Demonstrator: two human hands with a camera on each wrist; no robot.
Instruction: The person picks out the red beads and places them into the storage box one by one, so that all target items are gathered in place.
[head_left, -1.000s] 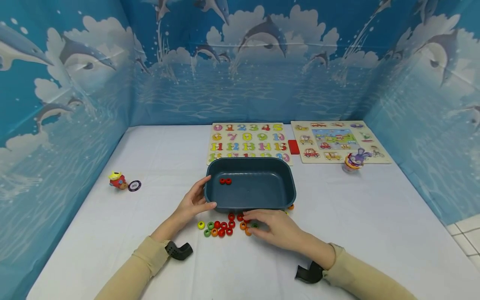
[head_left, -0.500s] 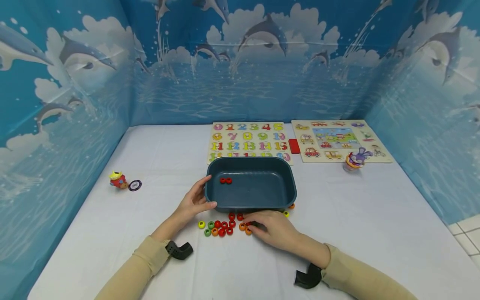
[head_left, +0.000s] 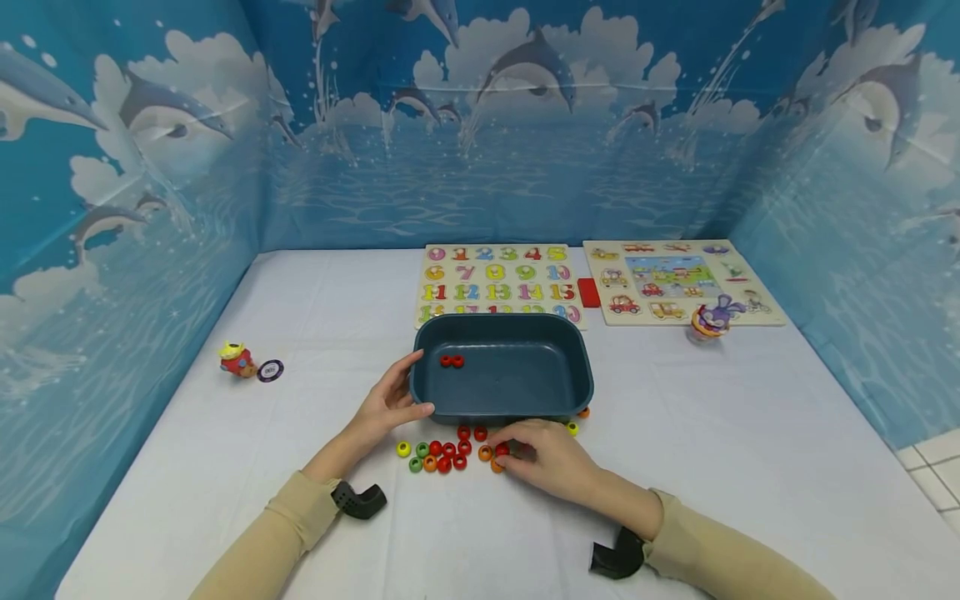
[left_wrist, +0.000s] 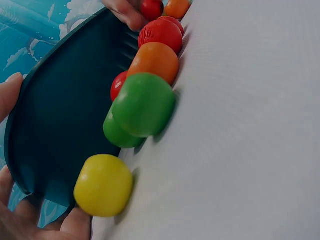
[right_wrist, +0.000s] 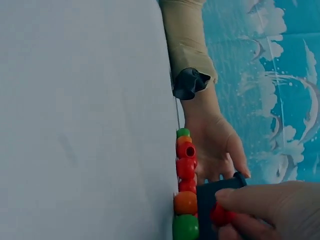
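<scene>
My left hand (head_left: 384, 412) holds the left end of a dark blue rectangular tray (head_left: 525, 379), thumb at the near corner and fingers along the side. Two red beads (head_left: 452, 362) lie inside it. In front of the tray, my right hand (head_left: 553, 458) pinches a red bead (right_wrist: 221, 215) between thumb and fingers, low over the table. Orange beads (head_left: 485, 453) are right by those fingertips. Left of them is a loose group of red, orange and green beads (head_left: 444, 465), with a yellow bead (left_wrist: 104, 185) at its left end, close to the left fingers.
Behind the tray lie a number puzzle board (head_left: 495, 275), a red piece (head_left: 588, 292) and a vehicle puzzle board (head_left: 675, 283). A purple rabbit figure (head_left: 712, 320) stands at right, a small red toy (head_left: 237, 361) and round chip (head_left: 270, 371) at left. A yellow bead (head_left: 572, 428) sits beyond the right hand.
The right thumb and fingers have closed on a red bead and drawn it slightly toward the person. The left hand and the tray stay in place.
</scene>
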